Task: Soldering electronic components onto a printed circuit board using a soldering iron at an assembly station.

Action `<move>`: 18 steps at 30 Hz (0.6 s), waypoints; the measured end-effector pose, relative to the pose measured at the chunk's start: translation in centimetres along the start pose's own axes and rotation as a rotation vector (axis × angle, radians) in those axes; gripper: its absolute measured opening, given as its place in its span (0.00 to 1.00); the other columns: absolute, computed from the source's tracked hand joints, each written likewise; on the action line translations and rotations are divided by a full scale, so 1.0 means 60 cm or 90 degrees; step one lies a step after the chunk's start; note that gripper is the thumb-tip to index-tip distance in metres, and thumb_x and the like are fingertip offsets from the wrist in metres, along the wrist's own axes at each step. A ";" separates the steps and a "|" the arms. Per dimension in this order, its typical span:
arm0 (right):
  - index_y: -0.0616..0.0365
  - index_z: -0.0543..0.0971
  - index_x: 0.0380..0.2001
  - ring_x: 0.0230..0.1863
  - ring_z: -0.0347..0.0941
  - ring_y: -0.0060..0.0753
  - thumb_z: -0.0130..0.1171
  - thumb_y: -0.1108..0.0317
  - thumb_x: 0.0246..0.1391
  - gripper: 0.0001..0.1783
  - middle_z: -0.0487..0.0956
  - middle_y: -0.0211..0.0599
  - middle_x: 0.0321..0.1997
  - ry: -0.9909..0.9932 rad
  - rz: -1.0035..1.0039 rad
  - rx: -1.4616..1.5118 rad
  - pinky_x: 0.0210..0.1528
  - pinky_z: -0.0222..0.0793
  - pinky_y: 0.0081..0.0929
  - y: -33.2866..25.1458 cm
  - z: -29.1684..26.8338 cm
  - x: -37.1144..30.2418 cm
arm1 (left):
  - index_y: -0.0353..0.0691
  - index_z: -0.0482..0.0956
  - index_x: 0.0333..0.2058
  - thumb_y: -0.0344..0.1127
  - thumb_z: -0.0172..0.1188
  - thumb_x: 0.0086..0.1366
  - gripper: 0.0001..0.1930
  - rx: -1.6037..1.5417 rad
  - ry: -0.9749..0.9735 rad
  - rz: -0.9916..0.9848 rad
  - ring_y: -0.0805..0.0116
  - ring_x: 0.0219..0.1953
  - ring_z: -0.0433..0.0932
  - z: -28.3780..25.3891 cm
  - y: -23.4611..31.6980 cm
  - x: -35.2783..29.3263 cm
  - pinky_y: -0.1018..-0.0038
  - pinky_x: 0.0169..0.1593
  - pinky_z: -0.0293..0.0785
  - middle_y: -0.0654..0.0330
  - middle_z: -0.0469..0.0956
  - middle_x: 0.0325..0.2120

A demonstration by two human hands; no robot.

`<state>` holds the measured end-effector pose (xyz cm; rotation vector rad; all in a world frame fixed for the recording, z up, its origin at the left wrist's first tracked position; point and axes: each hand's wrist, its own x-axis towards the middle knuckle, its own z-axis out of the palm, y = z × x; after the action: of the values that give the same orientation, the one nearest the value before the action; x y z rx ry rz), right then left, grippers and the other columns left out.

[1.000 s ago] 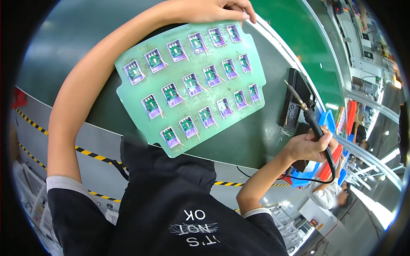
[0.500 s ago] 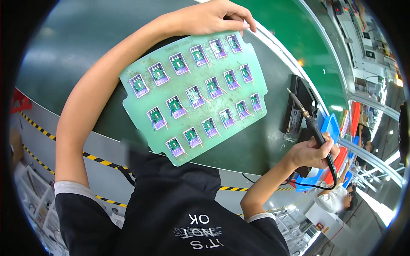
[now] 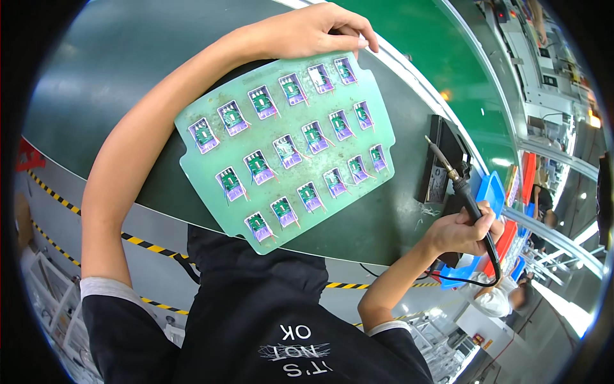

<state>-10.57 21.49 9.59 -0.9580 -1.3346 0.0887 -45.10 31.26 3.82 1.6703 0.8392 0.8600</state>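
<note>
My left arm reaches round the far side of a pale green tray plate (image 3: 211,168). At the plate's far right corner my left hand (image 3: 313,31) is closed on the edge, its fingers bent and partly hidden. Rows of small white-and-purple housings (image 3: 258,168) sit in the plate, with green circuit boards and thin red and dark wires. On the right, my right hand (image 3: 465,232) grips a soldering iron (image 3: 467,192) by its black handle. Its bare metal tip points up and to the left, apart from the plate. A black cable loops down from the handle.
The dark green table (image 3: 121,77) has a curved near edge. Beyond the iron's tip lies a black open box (image 3: 438,163). Blue bins (image 3: 491,192) and a red bin (image 3: 506,242) stand at the right. A co-worker in white (image 3: 495,301) is further right.
The plate has shifted slightly left and nearer to me along with my left hand. My right hand and the soldering iron have shifted slightly left in the view.
</note>
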 end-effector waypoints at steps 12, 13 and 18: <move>0.59 0.64 0.20 0.11 0.52 0.18 0.54 0.70 0.56 0.13 0.62 0.32 0.11 -0.010 -0.015 0.020 0.22 0.52 0.20 0.000 -0.004 0.001 | 0.39 0.82 0.45 0.42 0.51 0.74 0.15 0.127 0.080 0.092 0.77 0.32 0.75 0.013 -0.019 0.001 0.76 0.36 0.70 0.63 0.77 0.29; 0.59 0.64 0.20 0.11 0.52 0.18 0.54 0.70 0.56 0.13 0.62 0.32 0.11 -0.007 -0.016 0.016 0.22 0.52 0.20 0.001 -0.006 0.001 | 0.39 0.82 0.46 0.42 0.51 0.74 0.15 0.113 0.061 0.066 0.76 0.33 0.74 0.011 -0.015 0.002 0.74 0.38 0.69 0.63 0.76 0.29; 0.59 0.65 0.20 0.11 0.52 0.17 0.53 0.71 0.56 0.13 0.63 0.31 0.10 -0.012 -0.018 0.008 0.21 0.51 0.20 0.002 -0.008 -0.001 | 0.37 0.79 0.46 0.38 0.51 0.75 0.13 0.104 0.028 0.026 0.80 0.34 0.75 0.010 -0.007 0.000 0.79 0.40 0.70 0.65 0.79 0.29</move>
<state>-10.14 21.31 9.51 -0.9294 -1.3630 0.0838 -44.64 31.05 3.27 1.8208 0.9286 0.8777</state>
